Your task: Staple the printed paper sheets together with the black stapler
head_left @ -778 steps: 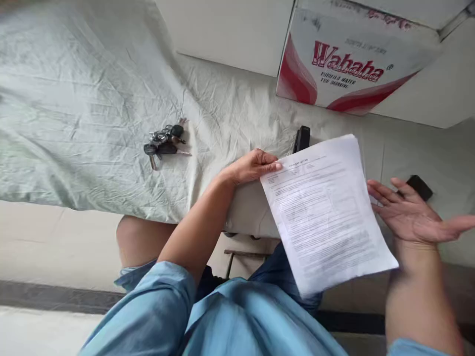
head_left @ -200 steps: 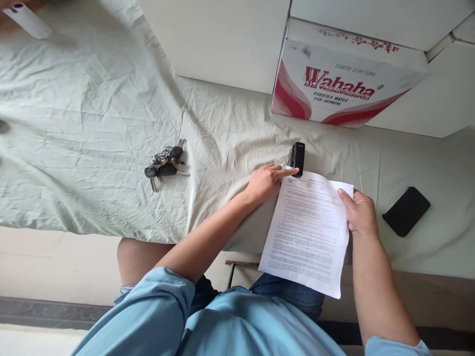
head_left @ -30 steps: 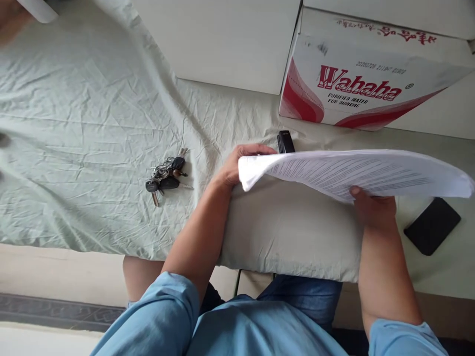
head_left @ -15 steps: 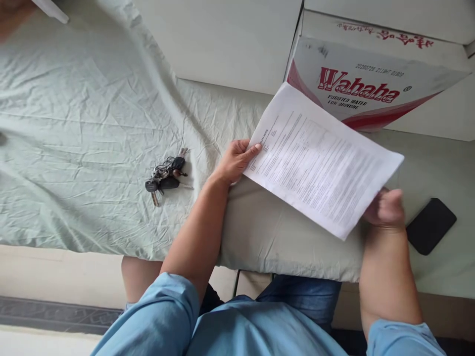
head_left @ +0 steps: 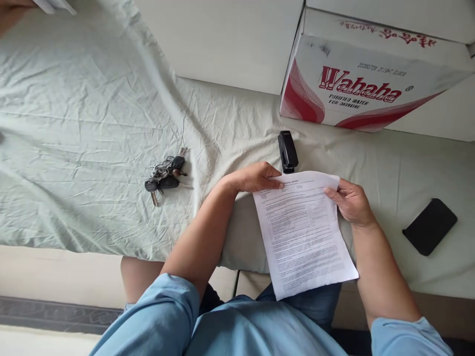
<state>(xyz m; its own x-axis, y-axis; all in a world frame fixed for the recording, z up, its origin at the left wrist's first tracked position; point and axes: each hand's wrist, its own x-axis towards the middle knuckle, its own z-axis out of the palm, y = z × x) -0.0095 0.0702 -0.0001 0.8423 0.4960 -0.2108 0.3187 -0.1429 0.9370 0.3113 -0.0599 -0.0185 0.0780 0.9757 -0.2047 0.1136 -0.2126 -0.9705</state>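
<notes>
Printed paper sheets hang between my hands over the table's front edge, text facing up; whether it is one sheet or a stack I cannot tell. My left hand pinches the top left edge, thumb on the print. At the top right corner my right hand grips the paper, thumb on top and fingers behind. Just beyond the top edge lies a black stapler on the cloth.
A bunch of keys lies to the left on the pale green cloth. A black phone-like object rests at the right. Behind stands a Wahaha water carton. Part of another person's arm shows at the top left corner.
The paper has turned upright and come down toward my body, uncovering the stapler. My right hand has moved left and up to the paper's top corner; my left hand shifted right.
</notes>
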